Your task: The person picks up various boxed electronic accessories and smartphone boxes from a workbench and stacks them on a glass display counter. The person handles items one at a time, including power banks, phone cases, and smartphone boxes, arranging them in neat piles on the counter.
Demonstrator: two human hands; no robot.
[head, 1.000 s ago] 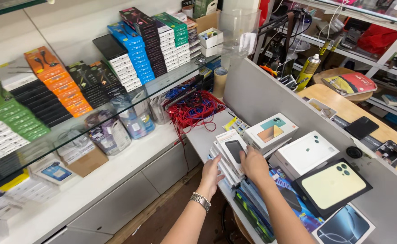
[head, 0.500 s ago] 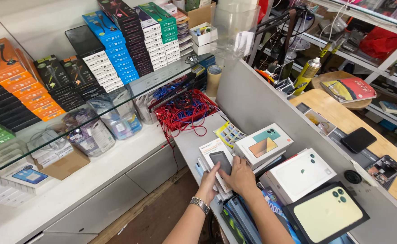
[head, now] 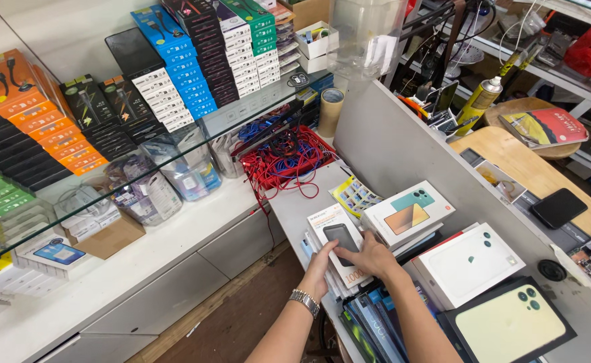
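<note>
Both hands close on a white power-bank box [head: 341, 243] topping a stack of flat boxes at the near edge of the grey counter [head: 295, 202]. The left hand [head: 321, 270], a metal watch [head: 305, 301] on its wrist, grips the box's near left corner; the right hand [head: 369, 257] clasps its right side. A white phone box [head: 408, 212] sits just beside it.

Two hands, left [head: 320, 267] and right [head: 371, 256], were on one white power-bank box [head: 338, 243]. Three phone boxes lay near it: one with a teal-and-orange picture [head: 408, 212], one white [head: 469, 263], one black with a pale green phone [head: 510, 326]. One tape roll [head: 331, 112], one spray can [head: 477, 102], one wristwatch [head: 305, 300].
</note>
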